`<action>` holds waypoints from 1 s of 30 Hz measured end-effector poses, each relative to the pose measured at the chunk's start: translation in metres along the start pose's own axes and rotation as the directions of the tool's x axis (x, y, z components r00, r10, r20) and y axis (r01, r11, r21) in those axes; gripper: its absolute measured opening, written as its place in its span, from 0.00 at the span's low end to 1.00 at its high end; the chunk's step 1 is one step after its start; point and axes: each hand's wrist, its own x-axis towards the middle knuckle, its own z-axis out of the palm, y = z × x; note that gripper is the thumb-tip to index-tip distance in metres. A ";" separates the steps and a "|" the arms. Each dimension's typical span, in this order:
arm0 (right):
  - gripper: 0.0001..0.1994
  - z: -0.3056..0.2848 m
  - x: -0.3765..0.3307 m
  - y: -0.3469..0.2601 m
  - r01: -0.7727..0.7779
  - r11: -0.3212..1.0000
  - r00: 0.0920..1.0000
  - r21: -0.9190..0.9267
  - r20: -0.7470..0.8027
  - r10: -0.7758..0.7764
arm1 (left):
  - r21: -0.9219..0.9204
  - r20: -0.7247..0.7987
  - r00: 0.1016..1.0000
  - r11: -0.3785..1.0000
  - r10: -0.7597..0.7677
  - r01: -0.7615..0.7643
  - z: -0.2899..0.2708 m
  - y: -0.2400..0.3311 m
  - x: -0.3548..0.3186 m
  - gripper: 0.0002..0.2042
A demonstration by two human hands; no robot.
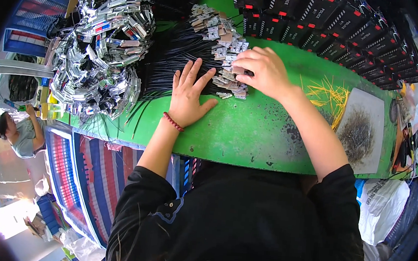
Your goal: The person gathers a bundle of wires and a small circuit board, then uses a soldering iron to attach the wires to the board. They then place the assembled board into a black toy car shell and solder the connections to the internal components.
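My left hand [188,92] lies with its fingers spread on a layer of thin black wires [168,58], a red bead bracelet round its wrist. Small pale and tan circuit boards [224,41] lie in a dense row along the right ends of these wires. At the near part of that row, my right hand [265,71] has its fingers curled, thumb and fingertips pinched around the edge of a small circuit board [238,70]. Its fingertips partly cover what they grip. Left of the wires rises a big heap of silvery metal-cased parts [102,48] with wires.
Black boxes with red marks [320,29] stand in rows at the back right of the green table [248,133]. Yellow sticks or wires [329,98] lie beside a scorched grey board [361,132]. Tools [404,150] sit at the right edge. Another person [24,133] is at far left.
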 end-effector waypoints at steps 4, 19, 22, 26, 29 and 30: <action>0.04 -0.017 0.020 0.001 -0.026 0.992 0.999 -0.126 0.041 0.031 | -0.041 -0.007 1.000 0.999 -0.022 0.022 0.001 0.006 0.005 0.41; 0.04 -0.092 -0.123 -0.091 -0.012 0.641 0.970 0.768 0.164 -0.179 | 0.031 -0.066 0.987 0.989 -0.145 0.147 0.009 0.030 0.025 0.40; 0.07 -0.076 -0.144 -0.060 -0.518 0.488 0.827 0.703 0.266 0.495 | -0.147 0.022 1.000 0.989 0.018 -0.014 -0.009 0.054 0.018 0.37; 0.07 -0.058 -0.171 -0.030 -0.581 0.742 0.810 0.334 0.144 0.569 | -0.318 0.355 0.920 0.947 0.169 -0.051 -0.033 0.060 -0.006 0.31; 0.05 -0.049 -0.181 -0.033 -0.544 0.824 0.828 0.159 -0.056 0.558 | -0.643 0.565 0.821 0.584 -0.075 0.496 -0.051 0.037 -0.037 0.21; 0.05 -0.047 -0.183 -0.031 -0.528 0.839 0.837 0.128 -0.089 0.540 | -0.660 0.573 0.790 0.448 -0.218 0.602 -0.057 0.026 -0.046 0.19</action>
